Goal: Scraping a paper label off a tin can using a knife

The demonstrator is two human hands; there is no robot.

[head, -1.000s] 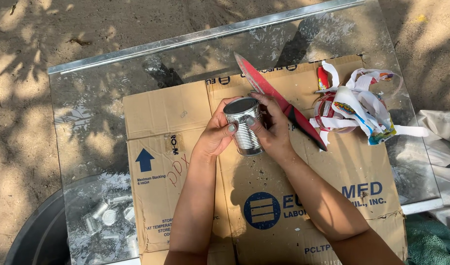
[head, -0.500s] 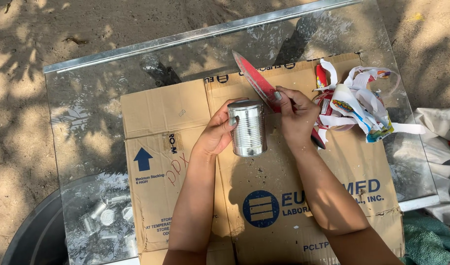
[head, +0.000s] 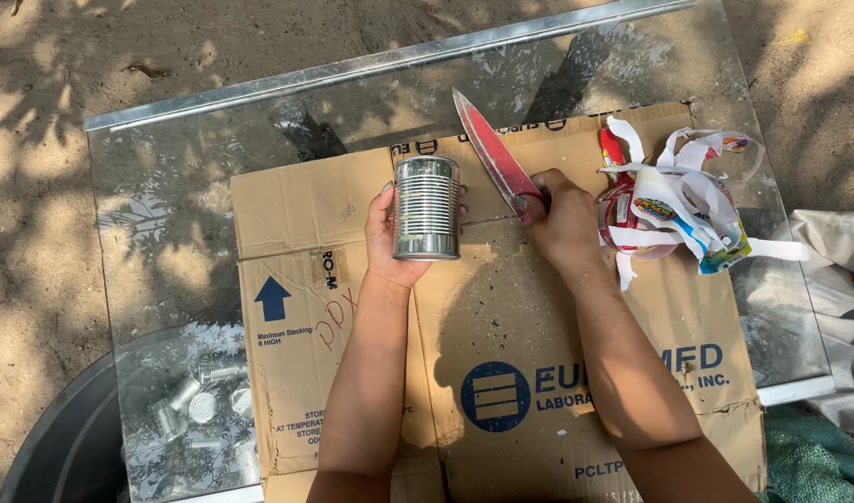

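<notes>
Flattened cardboard box (head: 539, 354): brown, lying across the glass tabletop (head: 166, 214) and reaching its near edge; dark blue arrow at left, blue square emblem and lettering near the front, red scrawl beside the arrow.

Stripped labels (head: 674, 200): heap of white, red and yellow paper strips near the cardboard's far right corner.

Tin can (head: 426, 207): bare ribbed silver metal, upright at the cardboard's far middle. Left hand (head: 390, 237) sits behind it, fingers wrapped round its side; fingertips mostly hidden.

Knife (head: 492, 154): red-tinted blade pointing to the far edge. Right hand (head: 565, 219) fisted, fingers closed on the hidden handle.

Dark tub (head: 64, 447): under the glass at near left, cut off; silver cans inside, blurred by reflections.
</notes>
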